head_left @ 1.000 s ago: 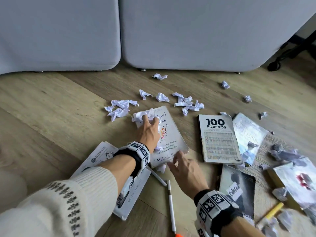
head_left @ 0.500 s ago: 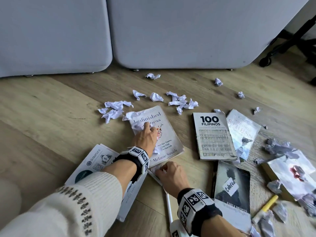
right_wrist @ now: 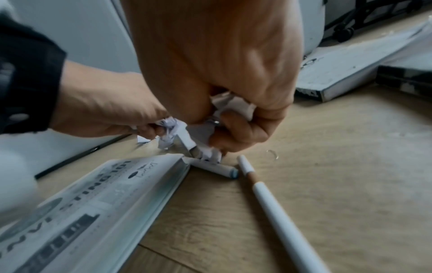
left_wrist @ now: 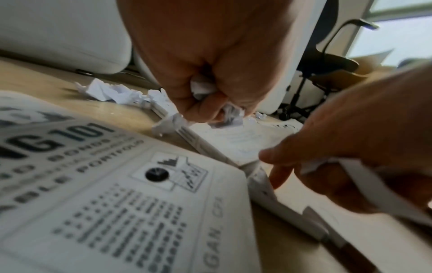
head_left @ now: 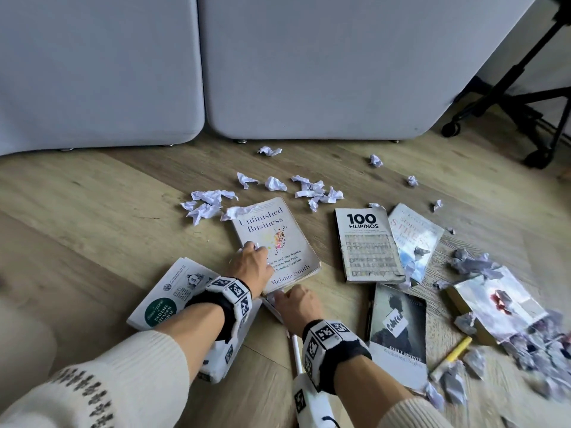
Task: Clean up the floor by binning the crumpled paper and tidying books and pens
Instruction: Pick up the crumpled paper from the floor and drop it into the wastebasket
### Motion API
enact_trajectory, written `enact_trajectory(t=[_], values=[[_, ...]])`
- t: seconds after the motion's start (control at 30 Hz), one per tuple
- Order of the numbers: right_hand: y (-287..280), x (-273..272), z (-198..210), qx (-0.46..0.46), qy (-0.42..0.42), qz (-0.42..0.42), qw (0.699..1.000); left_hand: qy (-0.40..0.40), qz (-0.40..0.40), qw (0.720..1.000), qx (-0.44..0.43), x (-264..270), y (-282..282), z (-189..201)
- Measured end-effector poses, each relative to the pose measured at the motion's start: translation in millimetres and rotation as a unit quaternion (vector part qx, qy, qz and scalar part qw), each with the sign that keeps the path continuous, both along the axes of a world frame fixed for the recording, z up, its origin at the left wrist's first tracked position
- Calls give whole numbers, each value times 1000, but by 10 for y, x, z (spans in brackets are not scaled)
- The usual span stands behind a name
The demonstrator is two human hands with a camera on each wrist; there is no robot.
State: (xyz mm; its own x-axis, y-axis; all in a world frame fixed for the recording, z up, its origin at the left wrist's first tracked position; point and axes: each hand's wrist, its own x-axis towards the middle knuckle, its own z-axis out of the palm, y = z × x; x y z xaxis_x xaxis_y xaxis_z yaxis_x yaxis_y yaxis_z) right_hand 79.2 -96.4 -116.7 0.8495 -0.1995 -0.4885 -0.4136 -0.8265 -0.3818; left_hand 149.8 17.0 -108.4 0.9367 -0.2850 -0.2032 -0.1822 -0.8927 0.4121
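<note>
cream ribbed knit sleeves (head_left: 139,375) w/ dark pattern, blk wristbands (head_left: 336,356), white marker-tag blocks

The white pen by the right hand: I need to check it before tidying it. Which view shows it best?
The right wrist view: the white pen lies unobstructed on the wood floor, running from near the right hand toward the camera. The head view shows only a short stretch beside the right wrist. In the left wrist view I cannot pick it out.
</note>
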Motion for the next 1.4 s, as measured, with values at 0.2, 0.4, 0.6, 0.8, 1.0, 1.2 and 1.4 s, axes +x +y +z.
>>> enact_trajectory(t=[0.2, 0.4, 0.6, 0.8, 1.0, 1.2, 1.4], values=[[81, 21, -115, 37, 2, -41, 998, -4, 8, 999, -35, -32, 201, 36], [-80, -24, 60, 154, -29, -81, 984, -19, -16, 997, -70, -122, 84, 89], [-1103, -478, 575, 153, -74, -161, 972, -12, -109, 988, -106, -383, -486, 232], [-2246, -1418, 664, -22, -74, -237, 968, 3, -233, 965, -124, -1180, -1210, 233], [-2549, -1978, 215, -52, -101, -286, 952, 10, -351, 933, -82, -1720, -1700, 149], [-2441, -2079, -109, -151, -52, -198, 967, -8, -487, 873, -21, -2028, -1921, -38], [-2419, -2358, -171, -94, -139, -210, 963, 19, -514, 853, 95, -2219, -2011, -170]])
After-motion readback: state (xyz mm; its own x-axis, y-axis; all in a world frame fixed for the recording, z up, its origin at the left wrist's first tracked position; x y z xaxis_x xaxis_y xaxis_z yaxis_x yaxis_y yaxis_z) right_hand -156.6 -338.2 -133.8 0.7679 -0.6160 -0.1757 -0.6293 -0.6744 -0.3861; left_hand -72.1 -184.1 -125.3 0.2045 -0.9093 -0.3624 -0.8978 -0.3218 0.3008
